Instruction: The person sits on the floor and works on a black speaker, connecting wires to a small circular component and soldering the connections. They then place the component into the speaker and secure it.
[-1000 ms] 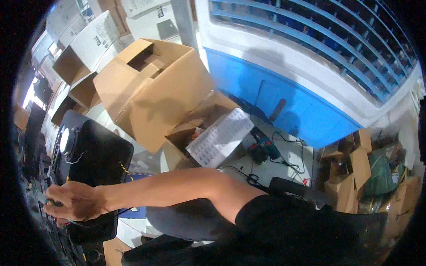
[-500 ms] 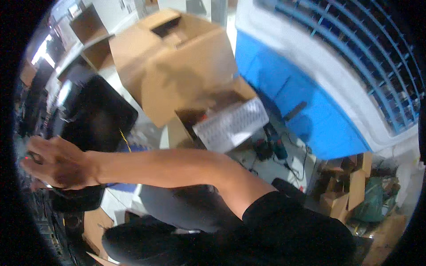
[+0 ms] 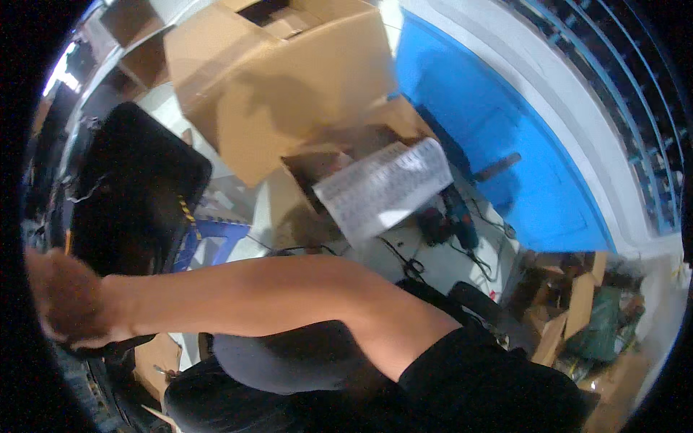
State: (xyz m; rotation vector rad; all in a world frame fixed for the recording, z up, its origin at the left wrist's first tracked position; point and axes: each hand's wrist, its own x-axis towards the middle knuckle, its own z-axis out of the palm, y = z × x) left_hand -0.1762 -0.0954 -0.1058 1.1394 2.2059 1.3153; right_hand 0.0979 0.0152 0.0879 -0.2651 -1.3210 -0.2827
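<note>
My right arm, in a black short sleeve, reaches across to the far left. At its end my right hand (image 3: 65,299) is blurred and partly cut off by the dark rim, so its fingers and anything in them cannot be made out. Nearest to it is a large black, flat-faced object with rounded corners (image 3: 137,173). A yellow-and-black striped strip (image 3: 188,209) hangs at that object's right edge, above a blue plastic stool (image 3: 229,232). My left hand is out of view.
A big cardboard box (image 3: 289,101) stands ahead, with a smaller open carton (image 3: 317,169) before it bearing a whitish printed sheet (image 3: 390,189). Scissors (image 3: 413,268) and a dark green power tool (image 3: 462,224) lie on the floor. Right are a blue panel (image 3: 548,195) and torn boxes (image 3: 577,307).
My right hand has shifted farther left and slightly down, into the rim. The view has tilted down, bringing the scissors and more of the blue stool into sight.
</note>
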